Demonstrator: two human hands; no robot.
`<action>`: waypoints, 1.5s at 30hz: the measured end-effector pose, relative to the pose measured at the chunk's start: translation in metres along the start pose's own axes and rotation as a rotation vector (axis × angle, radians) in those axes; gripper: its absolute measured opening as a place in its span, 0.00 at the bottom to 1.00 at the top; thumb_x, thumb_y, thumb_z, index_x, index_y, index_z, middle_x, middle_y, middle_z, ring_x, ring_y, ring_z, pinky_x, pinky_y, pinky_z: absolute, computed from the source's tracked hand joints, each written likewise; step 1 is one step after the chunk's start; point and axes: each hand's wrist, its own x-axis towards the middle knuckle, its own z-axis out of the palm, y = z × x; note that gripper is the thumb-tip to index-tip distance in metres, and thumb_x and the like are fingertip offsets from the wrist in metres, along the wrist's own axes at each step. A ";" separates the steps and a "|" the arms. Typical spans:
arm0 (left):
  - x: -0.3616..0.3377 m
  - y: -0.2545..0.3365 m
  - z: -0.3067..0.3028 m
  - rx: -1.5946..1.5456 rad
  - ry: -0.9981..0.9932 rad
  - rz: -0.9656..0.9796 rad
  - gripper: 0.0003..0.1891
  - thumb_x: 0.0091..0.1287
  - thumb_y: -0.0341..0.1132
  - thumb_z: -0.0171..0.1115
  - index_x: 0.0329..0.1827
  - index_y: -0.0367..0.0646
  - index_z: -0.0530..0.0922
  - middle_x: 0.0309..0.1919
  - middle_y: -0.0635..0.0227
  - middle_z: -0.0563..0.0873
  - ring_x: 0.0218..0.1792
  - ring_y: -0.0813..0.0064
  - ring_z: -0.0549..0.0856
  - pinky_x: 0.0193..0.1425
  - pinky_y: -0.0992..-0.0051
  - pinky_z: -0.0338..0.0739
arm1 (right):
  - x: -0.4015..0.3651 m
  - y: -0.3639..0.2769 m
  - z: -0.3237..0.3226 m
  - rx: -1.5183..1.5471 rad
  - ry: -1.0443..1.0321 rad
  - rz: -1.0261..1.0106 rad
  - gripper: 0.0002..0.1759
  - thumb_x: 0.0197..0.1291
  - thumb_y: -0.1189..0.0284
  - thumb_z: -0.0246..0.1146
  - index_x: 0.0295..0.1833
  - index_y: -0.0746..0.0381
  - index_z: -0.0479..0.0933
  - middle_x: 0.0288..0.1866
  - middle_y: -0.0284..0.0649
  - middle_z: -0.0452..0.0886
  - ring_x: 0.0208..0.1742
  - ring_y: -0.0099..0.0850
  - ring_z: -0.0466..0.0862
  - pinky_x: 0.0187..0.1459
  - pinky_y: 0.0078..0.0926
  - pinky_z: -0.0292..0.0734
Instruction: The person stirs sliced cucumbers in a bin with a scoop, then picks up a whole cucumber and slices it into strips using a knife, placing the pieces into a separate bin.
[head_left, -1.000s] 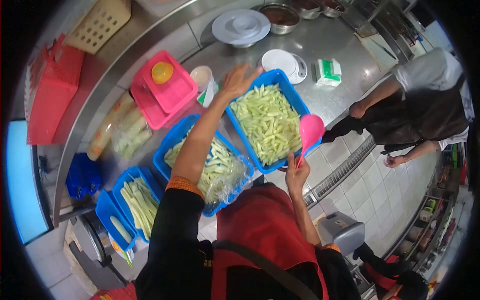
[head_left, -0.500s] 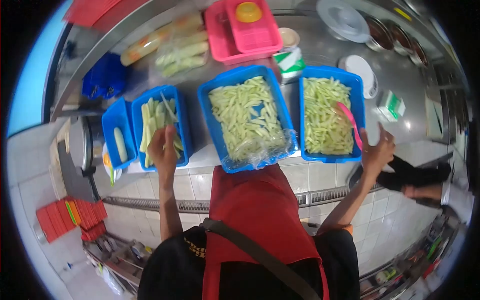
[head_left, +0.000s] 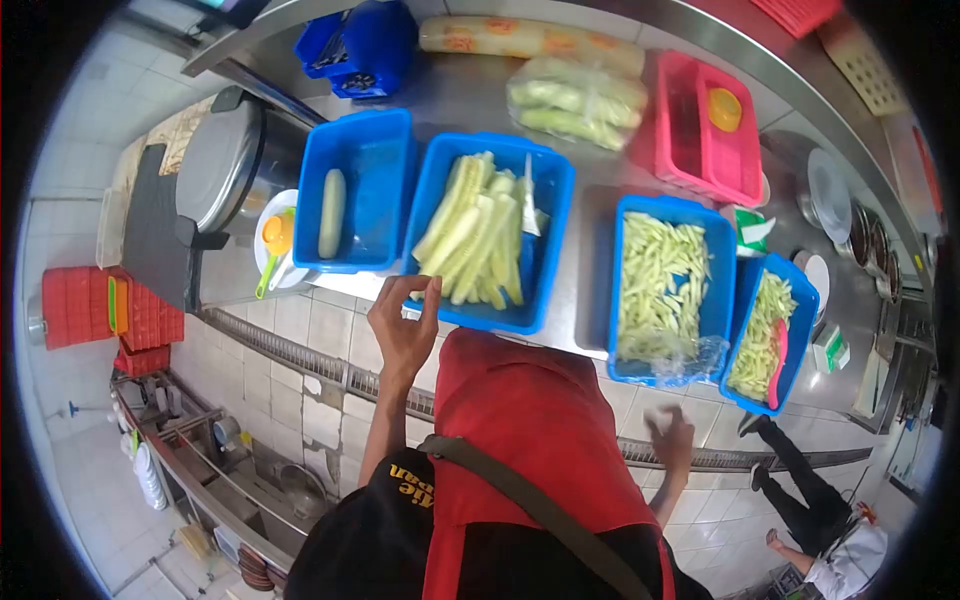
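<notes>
My left hand (head_left: 396, 328) is at the near left corner of a blue tub (head_left: 556, 215), its fingers curled and thumb bent at the rim. Long strips of peeled cucumber (head_left: 470, 235) fill much of this tub. A knife (head_left: 530, 205) lies at their right side, with its blade toward the far rim. Lower right, my right hand (head_left: 672, 440) hangs in front of the counter, blurred, with fingers apart and nothing in it. The nearest thing to it is a blue tub of cut cucumber sticks (head_left: 662, 285), partly under clear plastic wrap (head_left: 675, 362).
Another blue tub (head_left: 375, 160) at left holds one peeled cucumber (head_left: 332, 215). At right, a tub of sticks (head_left: 760, 335) has a pink utensil (head_left: 777, 365). Bagged cucumbers (head_left: 580, 105) and pink baskets (head_left: 690, 130) stand behind. A person (head_left: 830, 540) is at lower right.
The view has swung left, so the tubs appear farther right. My right hand has left the rightmost tub and dropped below the counter edge. My left hand has moved to the strip tub's near left corner.
</notes>
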 end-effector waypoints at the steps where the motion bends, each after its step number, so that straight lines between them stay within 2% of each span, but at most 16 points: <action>1: 0.008 -0.015 -0.007 -0.006 -0.004 0.000 0.06 0.64 0.30 0.71 0.34 0.37 0.84 0.30 0.58 0.87 0.32 0.64 0.86 0.39 0.69 0.78 | 0.006 0.038 -0.025 -0.663 0.177 -0.113 0.18 0.55 0.65 0.75 0.46 0.59 0.79 0.33 0.44 0.84 0.36 0.31 0.86 0.35 0.33 0.80; 2: 0.018 -0.029 -0.014 -0.021 -0.048 0.013 0.06 0.64 0.30 0.71 0.34 0.36 0.84 0.30 0.59 0.87 0.32 0.64 0.86 0.39 0.69 0.78 | 0.008 0.061 -0.030 -1.322 0.356 -0.218 0.16 0.60 0.64 0.72 0.50 0.60 0.80 0.31 0.45 0.84 0.31 0.29 0.87 0.31 0.29 0.80; 5: 0.052 -0.064 -0.017 -0.024 -0.174 0.085 0.07 0.61 0.31 0.72 0.35 0.37 0.84 0.30 0.58 0.85 0.33 0.59 0.84 0.38 0.65 0.78 | -0.027 -0.069 0.146 -0.805 0.560 -0.451 0.12 0.63 0.69 0.69 0.50 0.60 0.80 0.33 0.47 0.85 0.34 0.29 0.88 0.29 0.26 0.79; 7: 0.066 -0.077 -0.014 -0.002 -0.240 0.167 0.08 0.60 0.32 0.72 0.37 0.38 0.83 0.31 0.58 0.84 0.34 0.56 0.83 0.39 0.62 0.78 | 0.022 -0.074 0.203 -0.533 0.495 -0.773 0.11 0.65 0.73 0.67 0.51 0.62 0.78 0.36 0.49 0.86 0.34 0.29 0.88 0.29 0.28 0.79; 11: 0.110 -0.127 -0.020 0.176 -0.079 0.286 0.09 0.62 0.29 0.67 0.43 0.38 0.81 0.38 0.53 0.82 0.40 0.48 0.81 0.45 0.55 0.75 | 0.106 -0.099 0.313 -0.978 0.324 -1.110 0.16 0.62 0.84 0.59 0.54 0.64 0.69 0.43 0.60 0.83 0.41 0.56 0.86 0.42 0.46 0.80; 14: 0.133 -0.203 -0.028 0.367 0.049 0.066 0.15 0.61 0.29 0.67 0.50 0.36 0.77 0.40 0.47 0.80 0.42 0.44 0.80 0.48 0.52 0.74 | 0.139 -0.090 0.337 -1.073 0.319 -0.743 0.21 0.58 0.87 0.54 0.57 0.64 0.65 0.45 0.67 0.81 0.48 0.64 0.82 0.48 0.57 0.75; 19: 0.137 -0.245 -0.022 0.492 -0.177 0.045 0.29 0.59 0.33 0.71 0.61 0.35 0.68 0.44 0.41 0.77 0.48 0.42 0.78 0.51 0.53 0.75 | 0.145 -0.072 0.344 -1.007 0.453 -0.673 0.21 0.58 0.86 0.55 0.57 0.64 0.65 0.45 0.65 0.82 0.46 0.65 0.82 0.48 0.58 0.76; 22: 0.147 -0.230 -0.019 0.680 -0.273 -0.112 0.42 0.55 0.37 0.77 0.69 0.38 0.61 0.51 0.43 0.74 0.51 0.43 0.77 0.55 0.55 0.77 | 0.133 -0.067 0.346 -0.976 0.590 -0.859 0.25 0.56 0.84 0.59 0.60 0.61 0.64 0.36 0.58 0.83 0.39 0.62 0.83 0.42 0.59 0.75; 29: 0.156 -0.259 -0.011 0.697 -0.241 0.101 0.38 0.51 0.40 0.79 0.60 0.38 0.65 0.47 0.47 0.75 0.49 0.45 0.80 0.49 0.55 0.79 | 0.080 -0.053 0.340 -0.948 0.880 -1.098 0.27 0.53 0.79 0.64 0.62 0.59 0.71 0.27 0.48 0.81 0.26 0.52 0.77 0.35 0.50 0.73; 32: 0.154 -0.250 -0.005 0.672 -0.185 0.141 0.33 0.50 0.39 0.78 0.55 0.38 0.69 0.46 0.48 0.76 0.46 0.44 0.81 0.46 0.53 0.80 | 0.049 -0.057 0.354 -0.688 0.725 -0.875 0.24 0.60 0.72 0.67 0.62 0.60 0.71 0.27 0.49 0.81 0.29 0.47 0.81 0.39 0.44 0.75; 34: 0.156 -0.252 -0.006 0.518 -0.231 0.050 0.31 0.50 0.37 0.78 0.55 0.37 0.72 0.46 0.46 0.79 0.44 0.42 0.83 0.47 0.52 0.80 | 0.046 -0.054 0.359 -0.520 0.543 -0.736 0.26 0.63 0.64 0.70 0.63 0.59 0.71 0.32 0.50 0.82 0.35 0.43 0.84 0.42 0.37 0.76; 38: 0.177 -0.242 -0.015 0.377 -0.291 0.106 0.36 0.53 0.36 0.76 0.63 0.36 0.70 0.46 0.45 0.82 0.45 0.44 0.85 0.49 0.55 0.81 | 0.066 -0.039 0.370 -0.701 0.316 -1.161 0.21 0.63 0.70 0.67 0.62 0.56 0.76 0.40 0.46 0.84 0.38 0.46 0.85 0.37 0.36 0.79; 40: 0.186 -0.190 -0.038 -0.177 -0.379 -0.227 0.41 0.57 0.34 0.74 0.73 0.39 0.62 0.45 0.47 0.84 0.46 0.48 0.86 0.50 0.57 0.83 | 0.064 -0.034 0.359 -1.172 0.363 -0.996 0.21 0.62 0.75 0.65 0.62 0.55 0.76 0.40 0.45 0.83 0.40 0.47 0.85 0.38 0.40 0.79; 41: 0.191 -0.172 -0.045 -0.182 -0.376 -0.229 0.41 0.57 0.34 0.74 0.73 0.39 0.62 0.45 0.47 0.84 0.46 0.48 0.86 0.50 0.57 0.83 | 0.064 -0.033 0.351 -1.178 0.363 -0.998 0.21 0.62 0.75 0.65 0.62 0.55 0.76 0.40 0.45 0.83 0.40 0.47 0.85 0.38 0.40 0.79; 43: 0.196 -0.145 -0.051 -0.887 -0.380 -0.467 0.36 0.65 0.36 0.63 0.75 0.42 0.60 0.47 0.49 0.83 0.46 0.53 0.86 0.49 0.55 0.84 | 0.063 -0.032 0.330 -1.152 0.431 -1.091 0.21 0.60 0.76 0.64 0.60 0.55 0.78 0.40 0.44 0.82 0.38 0.45 0.84 0.37 0.41 0.79; 45: 0.205 -0.137 -0.046 -1.243 -0.500 -0.535 0.29 0.68 0.38 0.52 0.73 0.43 0.63 0.48 0.49 0.82 0.45 0.52 0.86 0.50 0.50 0.84 | 0.063 -0.033 0.315 -1.255 0.542 -1.040 0.20 0.61 0.75 0.65 0.59 0.53 0.79 0.42 0.43 0.83 0.39 0.46 0.85 0.37 0.41 0.79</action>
